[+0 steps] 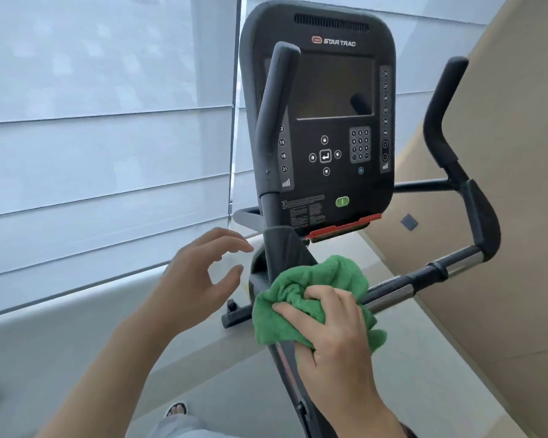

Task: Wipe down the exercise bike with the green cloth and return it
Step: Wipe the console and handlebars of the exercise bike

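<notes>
Your right hand (336, 324) grips the bunched green cloth (310, 292), fingers curled round it, pressing it on the exercise bike (320, 128) where the handlebar (424, 273) joins the post below the console. Your left hand (200, 273) hovers just beside the post, fingers apart and relaxed, touching nothing

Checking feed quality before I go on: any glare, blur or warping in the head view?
Head view: wide-angle warping bends the blinds; console screen dark, with a faint handlebar reflection; left hand slightly soft; green cloth and right hand sharp; daylight even.
</notes>
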Demonstrator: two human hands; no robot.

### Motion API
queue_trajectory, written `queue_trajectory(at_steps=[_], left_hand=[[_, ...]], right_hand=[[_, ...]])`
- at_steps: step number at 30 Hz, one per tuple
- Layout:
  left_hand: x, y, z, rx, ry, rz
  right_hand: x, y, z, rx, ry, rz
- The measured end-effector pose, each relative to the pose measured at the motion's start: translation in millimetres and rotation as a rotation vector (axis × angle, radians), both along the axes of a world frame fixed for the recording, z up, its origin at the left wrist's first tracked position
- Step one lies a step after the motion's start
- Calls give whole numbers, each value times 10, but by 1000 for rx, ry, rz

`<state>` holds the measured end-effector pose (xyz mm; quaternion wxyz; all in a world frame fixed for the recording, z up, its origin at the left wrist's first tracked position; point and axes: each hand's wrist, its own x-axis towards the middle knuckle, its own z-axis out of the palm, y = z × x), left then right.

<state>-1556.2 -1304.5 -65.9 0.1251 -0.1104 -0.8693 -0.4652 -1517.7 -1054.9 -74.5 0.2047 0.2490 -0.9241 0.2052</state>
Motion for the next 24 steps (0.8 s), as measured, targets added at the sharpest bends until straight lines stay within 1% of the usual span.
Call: queue_trajectory(at_steps=[7, 10, 12, 16, 18, 22, 24], left_hand=[[-74, -147, 68, 18, 90, 89], [-94, -111, 148, 74, 117, 106], [-118, -57, 205, 102, 132, 91], [-164, 75, 254, 110, 156, 19], [-174, 162, 235, 91, 151, -41], [-177, 284, 176, 21, 136, -116], [-200, 300, 163, -23, 124, -147]], right_hand=[[-648, -522, 305, -68, 25, -26], [-915, -637, 446, -123, -16, -61], [-939, -596, 463, -151, -47, -50], [-481, -316, 326, -84, -43, -48], [-135, -107, 199, -81, -87, -63], [475, 237, -26, -131, -196, -125], [696, 318, -49, -211, -212, -197]])
